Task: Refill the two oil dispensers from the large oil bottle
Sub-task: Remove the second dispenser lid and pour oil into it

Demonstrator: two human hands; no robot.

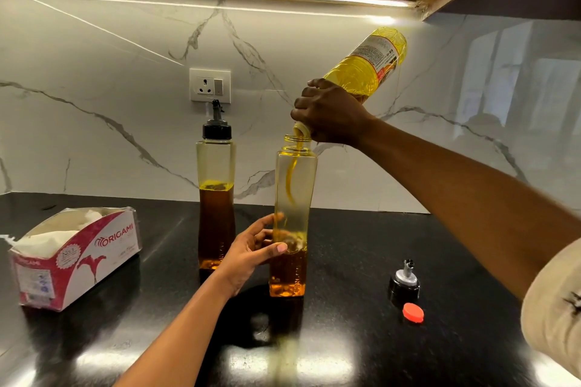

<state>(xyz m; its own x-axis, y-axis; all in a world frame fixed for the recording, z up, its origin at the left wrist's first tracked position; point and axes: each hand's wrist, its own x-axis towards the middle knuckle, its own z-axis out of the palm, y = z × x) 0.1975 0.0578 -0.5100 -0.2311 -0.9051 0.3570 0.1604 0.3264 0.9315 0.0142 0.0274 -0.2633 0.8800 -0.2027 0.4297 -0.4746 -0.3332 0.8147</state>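
Note:
My right hand (330, 115) grips the neck of the large yellow oil bottle (367, 67), tipped mouth-down over the uncapped dispenser (295, 192). A thin stream of oil runs inside that dispenser, which holds oil only in its lower part. My left hand (251, 253) holds the dispenser's lower body, thumb in front and fingers behind. The second dispenser (217, 198) stands to the left and farther back, with its black spout cap on, about half full.
A black spout cap (405, 282) and a red bottle cap (413, 312) lie on the black counter (345, 339) to the right. An open tissue box (75, 256) sits at the left. A wall socket (210, 85) is on the marble backsplash, under a cabinet.

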